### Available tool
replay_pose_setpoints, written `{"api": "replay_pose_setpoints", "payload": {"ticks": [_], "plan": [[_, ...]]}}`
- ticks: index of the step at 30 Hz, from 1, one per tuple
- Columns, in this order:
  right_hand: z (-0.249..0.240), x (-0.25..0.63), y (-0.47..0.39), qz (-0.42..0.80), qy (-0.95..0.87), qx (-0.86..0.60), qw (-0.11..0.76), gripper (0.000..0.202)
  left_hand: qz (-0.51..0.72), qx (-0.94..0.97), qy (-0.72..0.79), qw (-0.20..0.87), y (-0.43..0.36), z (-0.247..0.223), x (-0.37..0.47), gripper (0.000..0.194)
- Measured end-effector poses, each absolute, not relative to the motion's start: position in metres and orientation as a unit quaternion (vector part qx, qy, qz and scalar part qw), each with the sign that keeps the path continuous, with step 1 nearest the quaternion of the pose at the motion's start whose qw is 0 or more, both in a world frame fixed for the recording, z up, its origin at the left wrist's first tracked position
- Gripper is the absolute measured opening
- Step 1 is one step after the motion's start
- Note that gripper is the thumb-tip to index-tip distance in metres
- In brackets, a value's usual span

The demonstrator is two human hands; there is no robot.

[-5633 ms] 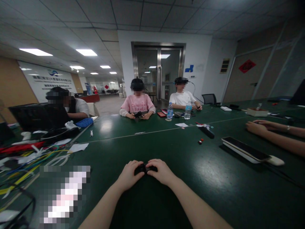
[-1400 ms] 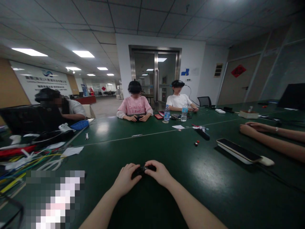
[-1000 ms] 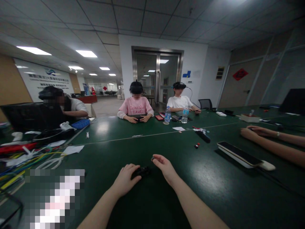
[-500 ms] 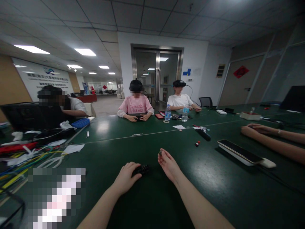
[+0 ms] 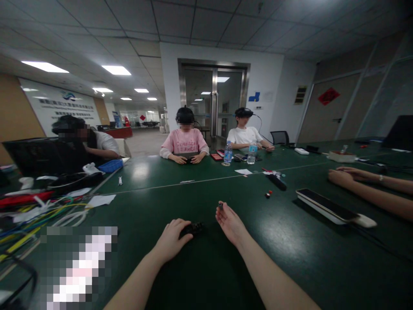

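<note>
My left hand (image 5: 172, 242) rests low over the green table (image 5: 206, 275), its thumb and fingers closed round a small black object (image 5: 197, 227). The free end of that object sticks out to the right and looks uneven; its kind I cannot make out. To the right, my right hand (image 5: 231, 226) is raised with the palm turned inward. Between its thumb and fingertips it pinches a tiny dark piece (image 5: 220, 206), too small to name. The two hands are apart, with bare tabletop between them.
A phone (image 5: 327, 206) lies on a white block to the right, near another person's hands (image 5: 343, 176). Tangled cables (image 5: 29, 232) cover the left side. Two water bottles (image 5: 252, 153) stand farther back, before two seated people. A small red-and-black item (image 5: 268, 194) lies beyond my right hand.
The view has shifted very slightly. My right hand has turned a little, so the tiny dark piece stands higher at its fingertips. My left hand keeps its hold on the black object.
</note>
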State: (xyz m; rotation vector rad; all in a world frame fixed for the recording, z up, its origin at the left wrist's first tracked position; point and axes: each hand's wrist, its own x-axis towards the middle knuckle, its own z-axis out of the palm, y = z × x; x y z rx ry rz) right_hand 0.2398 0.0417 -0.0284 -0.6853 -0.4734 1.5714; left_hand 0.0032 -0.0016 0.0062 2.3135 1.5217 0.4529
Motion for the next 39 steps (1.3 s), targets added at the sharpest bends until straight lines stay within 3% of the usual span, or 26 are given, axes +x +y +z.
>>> {"api": "replay_pose_setpoints", "payload": {"ticks": [39], "plan": [[-0.0374,0.2435,0.0462,0.68,-0.232,-0.315,0.62,0.03,0.166,0.811,0.532,0.176,-0.0023,0.0078,0.0034,0.045]]}}
